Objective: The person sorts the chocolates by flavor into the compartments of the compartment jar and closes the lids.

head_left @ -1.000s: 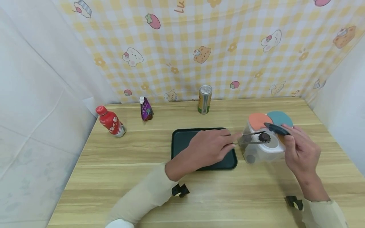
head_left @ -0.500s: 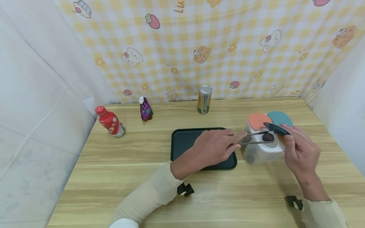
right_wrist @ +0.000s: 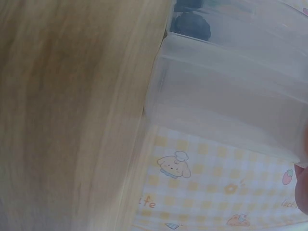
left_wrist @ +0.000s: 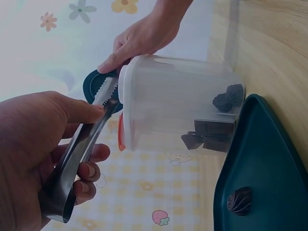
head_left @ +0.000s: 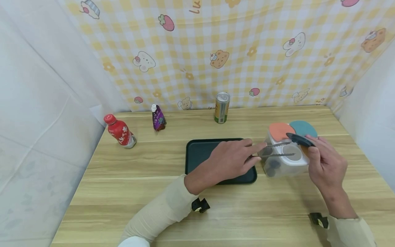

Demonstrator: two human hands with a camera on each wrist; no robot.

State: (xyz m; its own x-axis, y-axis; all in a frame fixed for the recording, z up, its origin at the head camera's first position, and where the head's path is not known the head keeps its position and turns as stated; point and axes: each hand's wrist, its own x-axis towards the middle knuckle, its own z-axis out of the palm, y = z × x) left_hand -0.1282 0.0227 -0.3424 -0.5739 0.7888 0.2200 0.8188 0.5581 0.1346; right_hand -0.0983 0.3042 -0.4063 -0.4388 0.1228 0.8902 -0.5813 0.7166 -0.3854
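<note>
My left hand [head_left: 231, 159] grips metal tongs [left_wrist: 72, 168], whose parted, serrated tips reach over an uncovered round opening in a clear lidded container [left_wrist: 168, 96]. Nothing is between the tips. With its thumb and fingers, my right hand [head_left: 328, 163] holds up the dark teal flap lid [head_left: 298, 139] beside that opening. Two dark swirled chocolates [left_wrist: 228, 97] lie at the container's bottom. Square dark chocolate pieces [left_wrist: 215, 127] sit in the neighbouring compartment. Another swirled chocolate [left_wrist: 239, 201] rests on the dark green tray [head_left: 197, 152], hidden behind my left hand in the head view.
Orange [head_left: 280, 131] and teal [head_left: 303, 128] flaps cover other openings of the container. At the back stand a can [head_left: 222, 108] and a purple pouch [head_left: 158, 119]. A red bottle [head_left: 120, 132] is at the left. A checked curtain [head_left: 185, 61] hangs behind the table.
A dark chocolate held in the tongs over the opening has been let go and is now inside the container. The left hand first shifted slightly right. The right hand stays on the flap.
</note>
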